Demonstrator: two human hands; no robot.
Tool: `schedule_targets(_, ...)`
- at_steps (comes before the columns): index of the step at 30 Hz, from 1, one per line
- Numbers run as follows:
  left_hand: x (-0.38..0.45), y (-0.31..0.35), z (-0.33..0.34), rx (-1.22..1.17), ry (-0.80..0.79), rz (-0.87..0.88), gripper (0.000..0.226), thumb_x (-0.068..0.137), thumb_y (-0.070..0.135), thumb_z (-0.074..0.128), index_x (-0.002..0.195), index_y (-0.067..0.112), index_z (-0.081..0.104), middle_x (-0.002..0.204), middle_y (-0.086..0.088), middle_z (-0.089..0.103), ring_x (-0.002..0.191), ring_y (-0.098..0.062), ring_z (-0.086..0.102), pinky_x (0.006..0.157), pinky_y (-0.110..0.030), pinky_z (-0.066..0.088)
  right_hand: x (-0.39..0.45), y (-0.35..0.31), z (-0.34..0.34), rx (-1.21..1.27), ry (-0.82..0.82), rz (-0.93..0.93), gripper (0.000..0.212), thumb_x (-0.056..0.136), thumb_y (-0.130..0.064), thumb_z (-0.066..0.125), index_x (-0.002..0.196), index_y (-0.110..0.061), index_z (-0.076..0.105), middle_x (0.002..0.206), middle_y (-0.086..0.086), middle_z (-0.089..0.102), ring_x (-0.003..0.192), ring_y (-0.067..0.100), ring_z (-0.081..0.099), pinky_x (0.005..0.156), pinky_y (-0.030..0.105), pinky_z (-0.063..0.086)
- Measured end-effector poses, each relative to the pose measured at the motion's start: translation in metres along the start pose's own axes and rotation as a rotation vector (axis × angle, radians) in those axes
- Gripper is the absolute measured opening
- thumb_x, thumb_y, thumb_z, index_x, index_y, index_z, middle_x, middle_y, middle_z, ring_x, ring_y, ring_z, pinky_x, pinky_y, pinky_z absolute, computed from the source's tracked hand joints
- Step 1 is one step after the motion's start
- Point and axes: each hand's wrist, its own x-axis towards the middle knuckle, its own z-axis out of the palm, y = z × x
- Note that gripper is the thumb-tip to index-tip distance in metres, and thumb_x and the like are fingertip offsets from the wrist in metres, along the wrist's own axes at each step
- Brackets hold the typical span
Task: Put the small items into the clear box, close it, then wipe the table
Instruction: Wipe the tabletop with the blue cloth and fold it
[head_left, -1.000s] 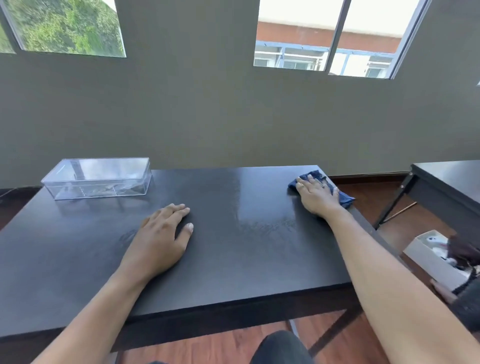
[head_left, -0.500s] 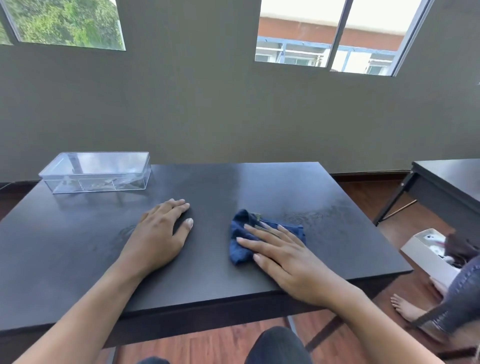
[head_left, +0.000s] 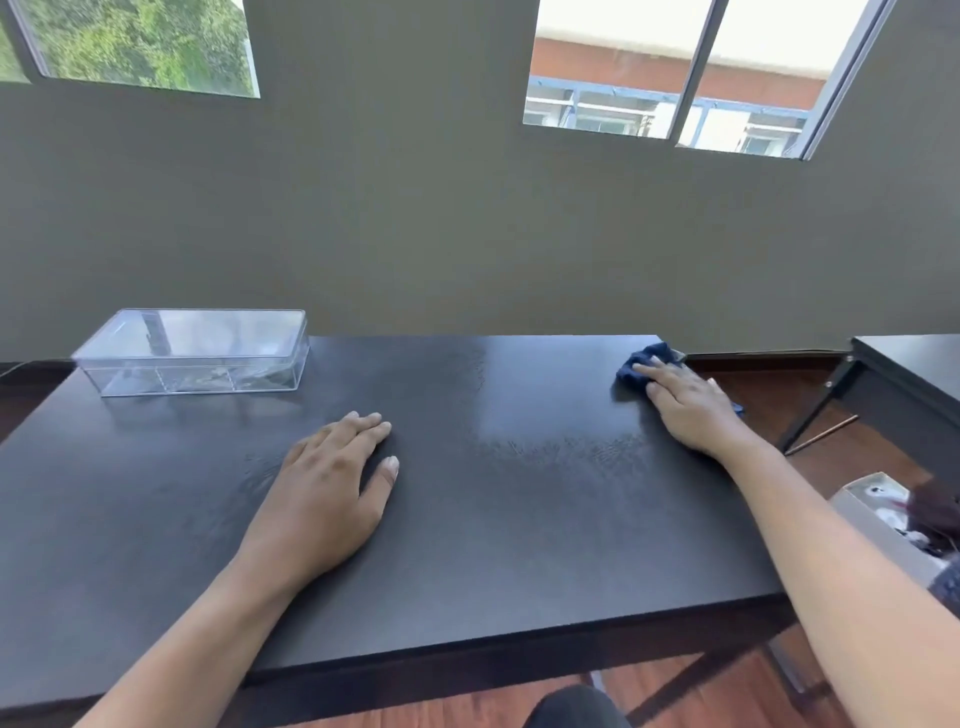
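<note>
A clear box (head_left: 195, 351) with its lid on stands at the far left of the black table (head_left: 493, 519); small items show dimly through its walls. My right hand (head_left: 688, 402) lies flat on a dark blue cloth (head_left: 644, 364) at the table's far right corner, pressing it to the surface. My left hand (head_left: 327, 493) rests palm down near the table's middle, fingers slightly apart, holding nothing. Damp streaks shine on the table between my two hands.
A second black table (head_left: 914, 364) stands to the right. An open white box (head_left: 883, 519) with small things sits on the wooden floor by it. A thin stick (head_left: 821, 434) lies on the floor. A grey wall with windows rises behind the table.
My right hand has swept the cloth from the front middle of the table back out to the far right corner. My left hand and the clear box have stayed put.
</note>
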Motion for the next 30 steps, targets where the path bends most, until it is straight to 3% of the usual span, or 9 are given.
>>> schedule_targets(4, 0.001, 0.001, 0.000, 0.001, 0.008, -0.009, 0.049, 0.101, 0.044, 0.046, 0.148, 0.027, 0.049, 0.156, 0.016, 0.042, 0.150, -0.007, 0.027, 0.120, -0.032, 0.020, 0.047, -0.037, 0.011, 0.004, 0.010, 0.025, 0.047, 0.105, -0.036, 0.035, 0.151, -0.040, 0.044, 0.167, -0.014, 0.028, 0.156, 0.012, 0.019, 0.126, 0.049, 0.011)
schedule_targets(8, 0.002, 0.000, 0.000, 0.008, 0.009, -0.015, 0.048, 0.101, 0.044, 0.047, 0.147, 0.028, 0.050, 0.154, 0.017, 0.043, 0.149, -0.006, 0.028, 0.119, -0.033, 0.021, 0.046, -0.096, 0.033, 0.024, -0.058, -0.148, 0.048, 0.105, -0.037, 0.034, 0.152, -0.041, 0.043, 0.167, -0.015, 0.026, 0.156, 0.010, 0.016, 0.127, 0.048, 0.008)
schedule_targets(13, 0.001, -0.002, 0.000, 0.006, 0.017, -0.010, 0.047, 0.100, 0.044, 0.050, 0.145, 0.028, 0.052, 0.153, 0.017, 0.045, 0.148, -0.006, 0.030, 0.119, -0.033, 0.023, -0.036, -0.146, 0.047, 0.052, -0.159, -0.461, 0.046, 0.107, -0.038, 0.037, 0.153, -0.045, 0.038, 0.167, -0.020, 0.023, 0.157, 0.007, 0.013, 0.128, 0.041, 0.004)
schedule_targets(18, 0.001, -0.001, 0.000, 0.000, 0.018, -0.010, 0.048, 0.100, 0.045, 0.050, 0.145, 0.028, 0.053, 0.154, 0.017, 0.045, 0.148, -0.005, 0.030, 0.118, -0.028, 0.020, -0.118, -0.105, 0.019, 0.092, -0.239, -0.645, 0.045, 0.109, -0.037, 0.039, 0.152, -0.050, 0.037, 0.164, -0.032, 0.018, 0.154, -0.008, 0.002, 0.124, 0.024, -0.001)
schedule_targets(21, 0.000, 0.001, 0.001, -0.013, 0.041, -0.030, 0.048, 0.099, 0.046, 0.052, 0.143, 0.028, 0.055, 0.152, 0.017, 0.047, 0.148, -0.005, 0.032, 0.118, -0.029, 0.023, -0.130, -0.066, -0.006, 0.111, -0.273, -0.612, 0.043, 0.108, -0.038, 0.040, 0.149, -0.053, 0.040, 0.160, -0.039, 0.019, 0.152, -0.011, 0.003, 0.124, 0.021, 0.001)
schedule_targets(26, -0.002, -0.004, -0.007, -0.010, 0.092, -0.080, 0.046, 0.092, 0.049, 0.051, 0.127, 0.027, 0.068, 0.137, 0.016, 0.061, 0.132, -0.012, 0.054, 0.109, -0.037, 0.040, -0.102, -0.012, -0.017, 0.069, -0.184, -0.424, 0.044, 0.103, -0.050, 0.034, 0.146, -0.060, 0.040, 0.159, -0.037, 0.026, 0.153, -0.009, 0.010, 0.128, 0.042, 0.003)
schedule_targets(30, -0.008, -0.028, -0.029, 0.069, 0.059, -0.082, 0.041, 0.095, 0.046, 0.053, 0.128, 0.026, 0.067, 0.133, 0.015, 0.063, 0.121, -0.015, 0.060, 0.105, -0.035, 0.041, -0.046, -0.022, -0.005, 0.055, -0.125, -0.256, 0.041, 0.109, -0.035, 0.039, 0.146, -0.050, 0.046, 0.162, -0.025, 0.029, 0.155, 0.001, 0.015, 0.127, 0.049, 0.001)
